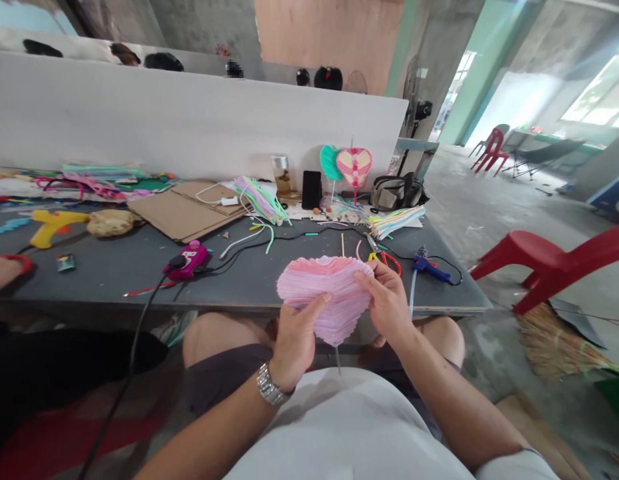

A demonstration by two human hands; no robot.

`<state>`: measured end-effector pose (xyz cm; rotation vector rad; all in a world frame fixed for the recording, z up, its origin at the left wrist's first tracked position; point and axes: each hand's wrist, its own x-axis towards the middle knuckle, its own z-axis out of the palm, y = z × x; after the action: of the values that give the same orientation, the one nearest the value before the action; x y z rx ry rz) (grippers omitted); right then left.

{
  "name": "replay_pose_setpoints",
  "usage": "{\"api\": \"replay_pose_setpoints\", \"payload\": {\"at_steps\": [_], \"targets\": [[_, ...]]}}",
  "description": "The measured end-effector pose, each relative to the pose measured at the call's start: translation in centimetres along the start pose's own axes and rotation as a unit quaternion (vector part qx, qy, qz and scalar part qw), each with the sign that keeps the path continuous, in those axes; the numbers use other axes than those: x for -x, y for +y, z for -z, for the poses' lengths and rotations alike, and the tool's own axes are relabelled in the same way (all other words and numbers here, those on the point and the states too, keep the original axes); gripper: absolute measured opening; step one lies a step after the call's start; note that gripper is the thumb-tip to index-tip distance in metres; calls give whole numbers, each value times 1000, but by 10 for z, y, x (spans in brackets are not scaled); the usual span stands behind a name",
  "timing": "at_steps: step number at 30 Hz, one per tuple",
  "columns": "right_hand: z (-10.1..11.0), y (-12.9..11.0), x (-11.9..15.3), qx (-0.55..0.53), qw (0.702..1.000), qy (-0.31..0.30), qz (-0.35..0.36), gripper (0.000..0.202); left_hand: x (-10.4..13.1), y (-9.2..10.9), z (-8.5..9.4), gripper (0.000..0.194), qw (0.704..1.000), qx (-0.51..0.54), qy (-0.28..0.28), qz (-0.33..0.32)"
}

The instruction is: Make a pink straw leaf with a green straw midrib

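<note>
A pink and lilac heart-shaped fan [329, 293], made of ridged, fuzzy-looking strips, is held up in front of the table's near edge. A thin stick points down from its tip. My left hand [300, 337] grips the fan's lower left side, thumb on the near face. At the upper right edge my right hand [387, 297] pinches it between thumb and fingers; the fingers behind the fan are hidden. Just beyond my right hand lie red-handled scissors [391, 262] and yellow-handled pliers [373, 256]. A blue glue gun [431, 268] rests farther right.
On the grey table [109, 273] are a pink power strip [192, 259] with cords, a yellow glue gun [54, 227], cardboard [184, 207] and pipe-cleaner bundles [262, 199]. Two finished heart fans [354, 167] stand by a phone [311, 189]. Another person's hand [4, 272] shows left; a red chair [549, 257] right.
</note>
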<state>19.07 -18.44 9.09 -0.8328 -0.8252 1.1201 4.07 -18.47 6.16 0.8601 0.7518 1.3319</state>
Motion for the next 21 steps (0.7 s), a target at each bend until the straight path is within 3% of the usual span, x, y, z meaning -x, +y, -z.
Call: {"api": "replay_pose_setpoints", "payload": {"at_steps": [14, 21], "targets": [[2, 0, 0, 48, 998, -17, -36, 18, 2, -1, 0, 40, 999, -37, -13, -13], [3, -4, -1, 55, 997, -28, -50, 23, 2, -1, -1, 34, 999, -37, -12, -15]]}}
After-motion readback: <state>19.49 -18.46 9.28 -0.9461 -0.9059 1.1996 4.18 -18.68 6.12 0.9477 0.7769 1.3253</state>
